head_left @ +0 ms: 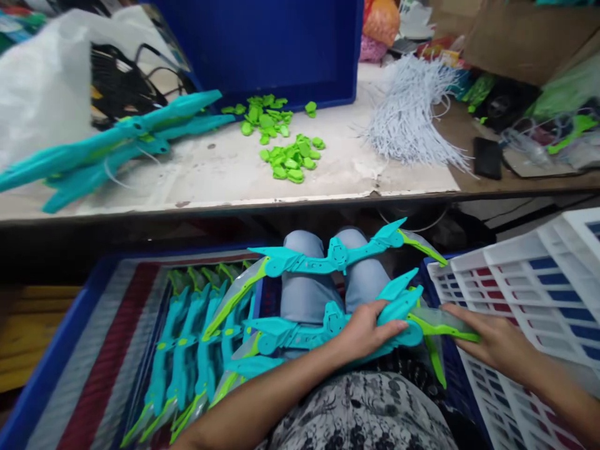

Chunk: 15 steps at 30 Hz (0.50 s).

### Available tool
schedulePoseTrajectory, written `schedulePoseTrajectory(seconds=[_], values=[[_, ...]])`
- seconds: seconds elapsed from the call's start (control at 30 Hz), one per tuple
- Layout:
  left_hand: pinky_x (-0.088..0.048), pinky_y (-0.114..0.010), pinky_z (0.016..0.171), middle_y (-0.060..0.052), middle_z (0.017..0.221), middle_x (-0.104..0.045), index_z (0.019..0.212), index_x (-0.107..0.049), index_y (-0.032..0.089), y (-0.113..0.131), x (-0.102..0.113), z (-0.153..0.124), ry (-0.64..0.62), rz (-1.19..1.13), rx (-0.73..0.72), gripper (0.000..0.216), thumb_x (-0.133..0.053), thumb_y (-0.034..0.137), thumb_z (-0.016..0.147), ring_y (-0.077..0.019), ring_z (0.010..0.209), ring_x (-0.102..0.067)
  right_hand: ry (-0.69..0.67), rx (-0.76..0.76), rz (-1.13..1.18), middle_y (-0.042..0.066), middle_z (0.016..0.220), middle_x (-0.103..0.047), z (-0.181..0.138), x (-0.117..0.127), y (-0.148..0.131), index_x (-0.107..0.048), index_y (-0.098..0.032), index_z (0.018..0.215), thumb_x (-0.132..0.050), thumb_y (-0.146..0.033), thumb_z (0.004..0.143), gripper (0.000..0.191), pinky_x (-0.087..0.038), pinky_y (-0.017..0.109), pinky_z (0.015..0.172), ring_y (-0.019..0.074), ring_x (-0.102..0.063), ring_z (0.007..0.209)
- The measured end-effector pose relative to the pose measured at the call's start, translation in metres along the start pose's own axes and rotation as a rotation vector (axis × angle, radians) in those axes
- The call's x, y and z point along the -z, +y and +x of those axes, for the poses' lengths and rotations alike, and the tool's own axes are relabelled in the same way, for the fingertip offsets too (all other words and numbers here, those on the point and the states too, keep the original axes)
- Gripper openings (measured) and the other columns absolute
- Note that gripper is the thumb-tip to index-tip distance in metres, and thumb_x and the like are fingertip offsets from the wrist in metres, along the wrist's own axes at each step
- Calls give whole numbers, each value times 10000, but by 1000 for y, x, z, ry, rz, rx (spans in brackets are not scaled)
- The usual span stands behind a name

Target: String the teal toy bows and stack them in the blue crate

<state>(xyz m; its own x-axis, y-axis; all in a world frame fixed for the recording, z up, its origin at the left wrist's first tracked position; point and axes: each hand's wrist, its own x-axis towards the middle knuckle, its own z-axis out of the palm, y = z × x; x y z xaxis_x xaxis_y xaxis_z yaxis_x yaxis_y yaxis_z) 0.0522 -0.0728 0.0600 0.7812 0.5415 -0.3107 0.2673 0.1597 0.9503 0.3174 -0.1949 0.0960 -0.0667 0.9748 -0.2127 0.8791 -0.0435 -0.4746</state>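
Observation:
Two teal toy bows with lime-green tips lie across my lap. My left hand [368, 330] grips the nearer bow [300, 331] around its right part, fingers wrapped over it. My right hand [492, 340] rests on the clear-bagged green tip [440, 325] of that bow, fingers closed along it, beside a white plastic basket [539, 281]. The second bow [337, 255] lies across my knees, untouched. To my left, a blue crate [70, 350] holds several bagged bows [187, 350].
On the table [210, 169] lie more teal bows [107, 150], piles of small green parts [285, 140], a bundle of white strings [407, 119], a blue bin [262, 50], a white bag [42, 81] and a black phone [487, 157].

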Motion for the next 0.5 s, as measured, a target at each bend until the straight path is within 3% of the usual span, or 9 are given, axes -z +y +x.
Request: schedulePoseTrajectory(seconds=[0.07,0.13,0.2,0.3,0.4,0.5], values=[[-471,-336,763,-118,1095,-668,1298,-510,192,0,2,-15,-15,150,47,700,-675,537,712,-294,946,-618,18,-54,10,9,1091,-713,0,-1,-4,-565,-350,1254,-564,-289,778,479,-591,325,719,237,-707,911],[-477,-377,779,-152,1143,-656,1421,-357,204,2,9,-32,-51,351,142,851,-703,488,697,-345,1007,-615,41,-73,20,14,1130,-698,4,-3,-10,-576,-325,1245,-565,-295,788,459,-583,320,749,236,-693,962],[-478,-406,781,-173,1131,-661,1445,-306,185,10,22,-43,-86,551,208,790,-624,450,772,-367,1017,-619,74,-43,22,14,1171,-680,17,-1,-16,-573,-311,1251,-573,-305,800,452,-571,321,788,234,-681,994],[-478,-408,773,-177,1137,-655,1452,-269,161,34,49,-42,-42,791,174,687,-488,440,863,-356,997,-632,171,29,-13,14,1202,-662,47,11,-27,-537,-301,1291,-596,-352,817,480,-551,328,834,231,-672,1001],[-482,-390,731,-169,1088,-670,1448,-269,145,56,73,-26,61,950,136,706,-480,485,866,-347,950,-643,411,64,-138,66,1159,-663,68,21,-39,-557,-251,1258,-619,-413,816,475,-522,378,862,258,-643,1009],[-484,-378,739,-152,1057,-678,1434,-286,131,58,83,-6,122,939,102,699,-503,471,863,-332,962,-639,692,-21,-185,108,968,-678,60,6,-45,-646,-190,1037,-618,-434,818,330,-496,405,843,265,-628,934]])
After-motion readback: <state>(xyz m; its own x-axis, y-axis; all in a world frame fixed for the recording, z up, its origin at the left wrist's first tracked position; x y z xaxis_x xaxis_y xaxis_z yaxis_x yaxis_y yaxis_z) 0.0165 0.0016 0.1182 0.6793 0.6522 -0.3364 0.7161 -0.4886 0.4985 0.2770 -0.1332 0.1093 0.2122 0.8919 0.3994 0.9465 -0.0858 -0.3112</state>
